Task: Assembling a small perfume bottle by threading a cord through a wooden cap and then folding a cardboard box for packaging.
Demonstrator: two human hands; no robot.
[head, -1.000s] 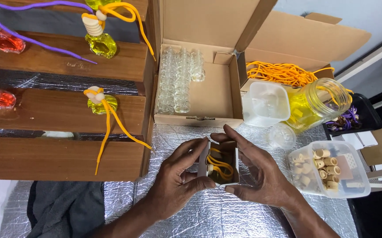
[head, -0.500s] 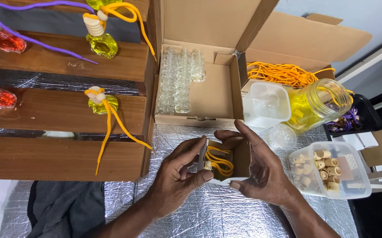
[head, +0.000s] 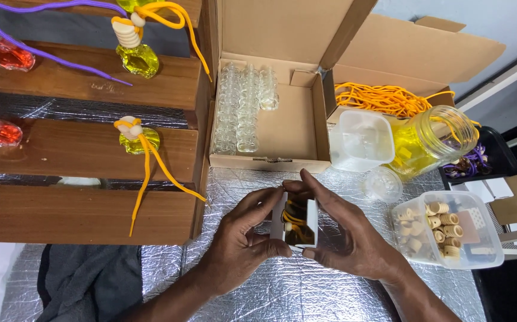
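Hands (head: 294, 241) clasp small white box (head: 297, 220).

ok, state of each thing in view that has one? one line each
small white box: open, yellow cord inside, held by both hands
left hand: gripping box's left side
right hand: gripping box's right side
cardboard box: lid up, partly filled with clear bottles
glass jar: on its side, yellow liquid inside
plastic tub: open, holds wooden caps
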